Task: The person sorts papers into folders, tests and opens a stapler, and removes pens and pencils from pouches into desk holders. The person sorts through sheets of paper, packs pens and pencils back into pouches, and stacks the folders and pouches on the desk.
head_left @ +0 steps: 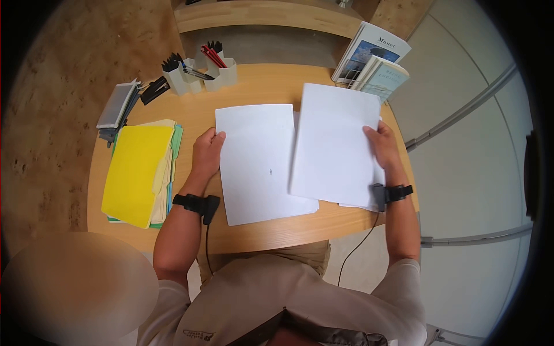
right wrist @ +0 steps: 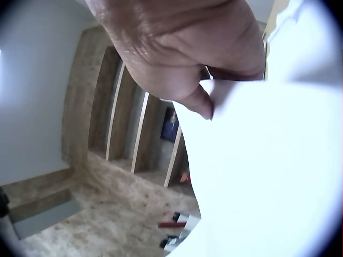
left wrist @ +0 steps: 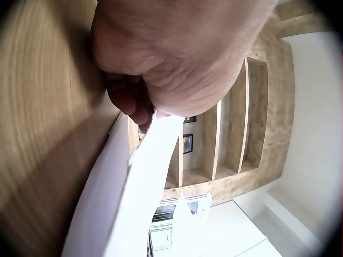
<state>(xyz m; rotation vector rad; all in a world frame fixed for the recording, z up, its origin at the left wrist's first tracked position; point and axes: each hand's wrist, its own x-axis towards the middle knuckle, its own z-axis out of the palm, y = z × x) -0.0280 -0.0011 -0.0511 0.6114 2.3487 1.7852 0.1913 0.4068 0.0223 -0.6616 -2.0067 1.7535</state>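
Right of the yellow folder (head_left: 135, 173), the left hand (head_left: 208, 153) pinches the nearer papers (head_left: 254, 150), the right hand (head_left: 383, 144) the farther papers (head_left: 334, 144); their overlap could mix sheets.

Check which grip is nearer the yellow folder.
Left. The left grip is just right of the yellow folder, holding the left paper stack; the right grip is at the far edge of the right paper stack.

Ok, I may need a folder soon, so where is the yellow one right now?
In the head view, the yellow folder lies on top of other folders at the left side of the desk, left of the left hand.
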